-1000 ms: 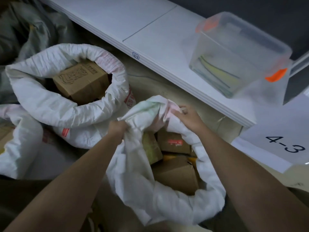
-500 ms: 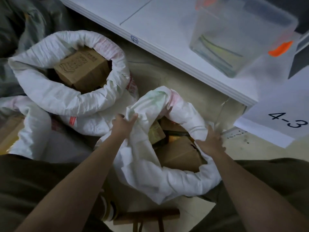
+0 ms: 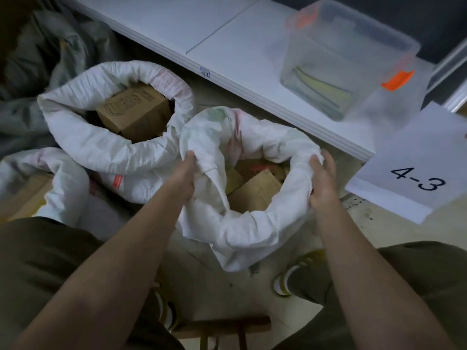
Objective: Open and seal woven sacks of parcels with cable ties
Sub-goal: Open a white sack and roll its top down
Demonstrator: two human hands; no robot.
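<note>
Sack (image 3: 242, 223) in the middle sits upright on the floor between the knees, mouth facing up, rim rolled down. Left hand (image 3: 183, 178) pinches the left rim and right hand (image 3: 322, 184) curls round the right rim, so both are holding fabric. Three white sacks total: second one (image 3: 101, 137) touching it on the left, third (image 3: 58, 183) at the edge. Cardboard parcels (image 3: 252, 190) inside, can't count them. One clear bin (image 3: 348, 59) on the shelf (image 3: 227, 46).

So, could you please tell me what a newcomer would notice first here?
Probably the white woven sack of cardboard parcels at centre, its rim gripped by the left hand and right hand. Next, a second open sack to its left and the clear bin on the white shelf.
</note>
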